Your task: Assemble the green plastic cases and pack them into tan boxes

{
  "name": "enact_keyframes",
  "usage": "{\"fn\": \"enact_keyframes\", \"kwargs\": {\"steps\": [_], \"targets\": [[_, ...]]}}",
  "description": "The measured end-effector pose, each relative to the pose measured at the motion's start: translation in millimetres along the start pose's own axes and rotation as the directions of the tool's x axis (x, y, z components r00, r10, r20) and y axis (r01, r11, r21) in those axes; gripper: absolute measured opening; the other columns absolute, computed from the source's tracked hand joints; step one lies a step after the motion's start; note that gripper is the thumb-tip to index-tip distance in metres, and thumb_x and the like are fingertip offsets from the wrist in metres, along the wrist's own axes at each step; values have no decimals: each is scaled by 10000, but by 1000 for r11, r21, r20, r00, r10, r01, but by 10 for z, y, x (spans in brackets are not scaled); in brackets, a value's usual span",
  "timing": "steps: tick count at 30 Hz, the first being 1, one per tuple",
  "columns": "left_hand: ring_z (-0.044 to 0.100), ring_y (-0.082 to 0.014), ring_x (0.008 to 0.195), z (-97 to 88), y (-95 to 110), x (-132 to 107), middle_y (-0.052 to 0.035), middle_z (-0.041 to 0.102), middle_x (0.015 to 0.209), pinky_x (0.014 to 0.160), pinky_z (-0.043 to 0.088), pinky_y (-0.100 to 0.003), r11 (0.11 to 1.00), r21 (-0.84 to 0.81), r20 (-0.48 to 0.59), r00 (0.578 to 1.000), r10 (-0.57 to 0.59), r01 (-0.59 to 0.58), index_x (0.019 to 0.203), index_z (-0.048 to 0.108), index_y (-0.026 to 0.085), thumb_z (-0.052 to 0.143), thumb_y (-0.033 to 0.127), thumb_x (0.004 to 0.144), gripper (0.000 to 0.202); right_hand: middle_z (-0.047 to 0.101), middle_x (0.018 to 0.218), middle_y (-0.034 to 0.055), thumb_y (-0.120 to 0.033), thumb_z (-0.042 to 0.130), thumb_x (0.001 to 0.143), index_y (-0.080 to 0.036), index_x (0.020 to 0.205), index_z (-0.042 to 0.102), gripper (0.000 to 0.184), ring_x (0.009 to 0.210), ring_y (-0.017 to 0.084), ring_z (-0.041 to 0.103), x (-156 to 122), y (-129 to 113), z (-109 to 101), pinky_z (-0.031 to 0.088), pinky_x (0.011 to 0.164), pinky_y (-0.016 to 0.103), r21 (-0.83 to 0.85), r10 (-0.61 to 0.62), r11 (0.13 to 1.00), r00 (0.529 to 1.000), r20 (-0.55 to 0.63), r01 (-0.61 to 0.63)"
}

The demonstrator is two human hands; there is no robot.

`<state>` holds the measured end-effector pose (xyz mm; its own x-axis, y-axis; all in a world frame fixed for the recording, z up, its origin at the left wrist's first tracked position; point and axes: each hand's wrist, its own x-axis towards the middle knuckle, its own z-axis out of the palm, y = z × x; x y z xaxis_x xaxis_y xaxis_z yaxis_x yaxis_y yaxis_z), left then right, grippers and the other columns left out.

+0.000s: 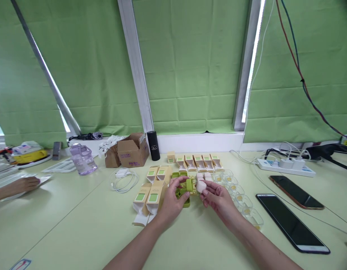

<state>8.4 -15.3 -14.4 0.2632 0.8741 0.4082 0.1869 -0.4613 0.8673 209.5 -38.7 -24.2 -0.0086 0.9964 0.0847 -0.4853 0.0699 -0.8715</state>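
Observation:
My left hand [172, 200] is closed in a pinch on a small green plastic piece [190, 184], held just above a green tray [179, 193] on the table. My right hand [217, 198] is closed on a small pale pink rounded object [201, 186], held right next to the green piece. Small tan cartons with green labels [150, 197] lie in front of and beside my left hand. A row of open tan cartons [200, 162] stands behind the hands. Clear plastic cups with yellow centres [241, 198] run along to the right of my right hand.
Two dark phones [291, 221] [295, 191] lie at the right, behind them a white power strip [286, 167] with cables. A black cylinder [153, 145], brown cardboard boxes [132, 150], a white cable [123, 180] and a purple bottle [83, 159] stand at back left. Another person's hand [20, 185] rests at far left.

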Motion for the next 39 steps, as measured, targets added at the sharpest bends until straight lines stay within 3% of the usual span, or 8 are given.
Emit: {"fn": "enact_keyframes", "kwargs": {"steps": [5, 15, 26, 36, 39], "targets": [[584, -287, 1228, 17, 76, -29, -110, 584, 1311, 1089, 482, -447, 1000, 21, 12, 1000, -12, 12, 1285, 688, 248, 752, 241, 882, 408, 739, 855, 51, -499, 985, 635, -161, 1034, 773, 564, 586, 112, 525, -7, 16, 4, 447, 497, 246, -122, -67, 990, 998, 19, 69], [581, -272, 1227, 53, 188, -73, -88, 522, 1335, 1094, 502, -427, 999, 23, 42, 998, -44, 43, 1227, 718, 274, 747, 95, 806, 458, 734, 820, 50, -558, 977, 619, -158, 948, 761, 560, 563, 109, 519, -6, 16, 10, 438, 507, 254, -190, -54, 980, 998, 42, 61], [585, -284, 1254, 43, 157, -69, -84, 517, 1306, 1109, 495, -438, 997, 75, 27, 999, -18, 16, 1180, 727, 262, 788, 139, 786, 418, 746, 780, 60, -615, 934, 676, -164, 935, 774, 544, 588, 141, 569, -40, -8, 38, 502, 567, 289, -222, -86, 970, 994, 71, 100], [569, -298, 1270, 26, 109, -71, -83, 546, 1266, 1102, 510, -473, 973, 206, 36, 995, 97, -102, 1185, 709, 268, 795, 158, 799, 411, 708, 719, 34, -660, 885, 727, -166, 942, 787, 548, 579, 149, 581, -4, 90, 3, 532, 580, 302, -238, -102, 964, 992, 80, 118], [565, -298, 1271, 29, 115, -78, -85, 556, 1265, 1104, 510, -478, 968, 220, 34, 993, 114, -119, 1193, 708, 263, 787, 156, 813, 403, 737, 780, 58, -655, 898, 713, -166, 963, 781, 561, 654, 183, 638, -11, 95, 4, 568, 596, 316, -222, -72, 971, 994, 83, 89]]}}
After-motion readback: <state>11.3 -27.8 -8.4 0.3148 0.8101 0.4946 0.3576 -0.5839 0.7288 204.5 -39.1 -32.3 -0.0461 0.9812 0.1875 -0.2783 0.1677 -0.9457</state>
